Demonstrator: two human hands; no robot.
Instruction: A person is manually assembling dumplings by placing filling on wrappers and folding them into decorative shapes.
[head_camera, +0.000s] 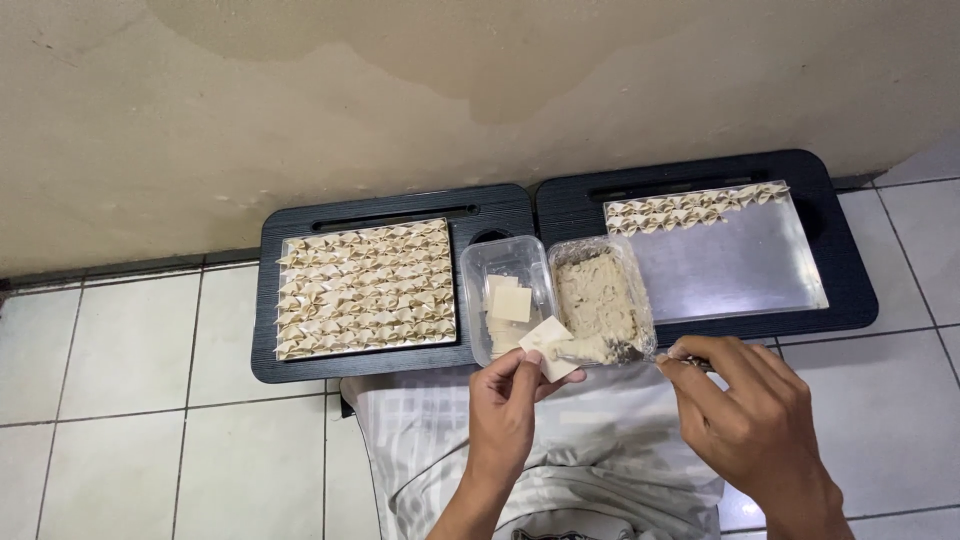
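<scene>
My left hand (505, 400) holds a pale square dumpling wrapper (545, 345) by its lower edge. My right hand (745, 405) grips the handle of a spoon (625, 352) whose bowl carries beige filling onto the wrapper. Just beyond stand two clear plastic tubs: the left tub (505, 290) holds square wrappers, the right tub (600, 295) holds the beige filling.
Two low black tables sit against the wall. The left metal tray (365, 288) is covered with several rows of folded dumplings. The right metal tray (730, 260) has folded dumplings only along its far edge. White floor tiles surround my lap (540, 470).
</scene>
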